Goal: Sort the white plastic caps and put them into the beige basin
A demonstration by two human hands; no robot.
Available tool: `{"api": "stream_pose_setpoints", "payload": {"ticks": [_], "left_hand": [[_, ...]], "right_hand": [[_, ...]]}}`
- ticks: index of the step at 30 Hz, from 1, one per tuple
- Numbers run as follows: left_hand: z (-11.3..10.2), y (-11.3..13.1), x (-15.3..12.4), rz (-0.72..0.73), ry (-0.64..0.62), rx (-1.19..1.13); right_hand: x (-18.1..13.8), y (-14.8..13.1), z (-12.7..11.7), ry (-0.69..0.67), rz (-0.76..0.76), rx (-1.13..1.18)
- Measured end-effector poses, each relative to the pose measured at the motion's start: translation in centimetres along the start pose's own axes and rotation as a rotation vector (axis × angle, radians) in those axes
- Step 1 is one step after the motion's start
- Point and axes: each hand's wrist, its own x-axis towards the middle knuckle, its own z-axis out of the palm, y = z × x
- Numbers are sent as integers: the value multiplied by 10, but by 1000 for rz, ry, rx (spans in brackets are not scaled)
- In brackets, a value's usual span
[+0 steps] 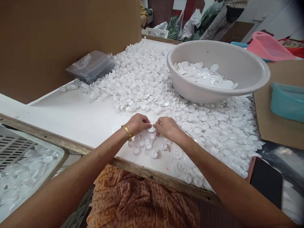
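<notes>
Holding white pieces (28, 172), a slotted crate (13, 145) stands at far left; the left hand (139, 124) pinches one edge of a small white dish (151, 128), centred above the table (73, 122); the right hand (166, 127) pinches its opposite edge; rightward, a grey basin (201, 95) and a phone (267, 181).

A white-topped counter (71, 123) with a worn, raw wooden edge (147, 172) fills the foreground. A tall brown panel (59, 41) stands on its left side. Beyond the far edge, white and green bags (193, 23) sit before dark red boards (161, 12); a white wall (258, 8) rises past the far right corner, in soft light.
</notes>
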Motion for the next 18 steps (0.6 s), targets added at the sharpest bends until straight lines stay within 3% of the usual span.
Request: {"api": "stream_pose_setpoints", "payload": {"ticks": [13,18], "left_hand": [[3,1,-4,64,-68,-21],[-2,5,-9,-36,-88,-183]], "right_hand": [[4,4,-3,-171,63,141],[8,6,-8,-141,9,191]]}}
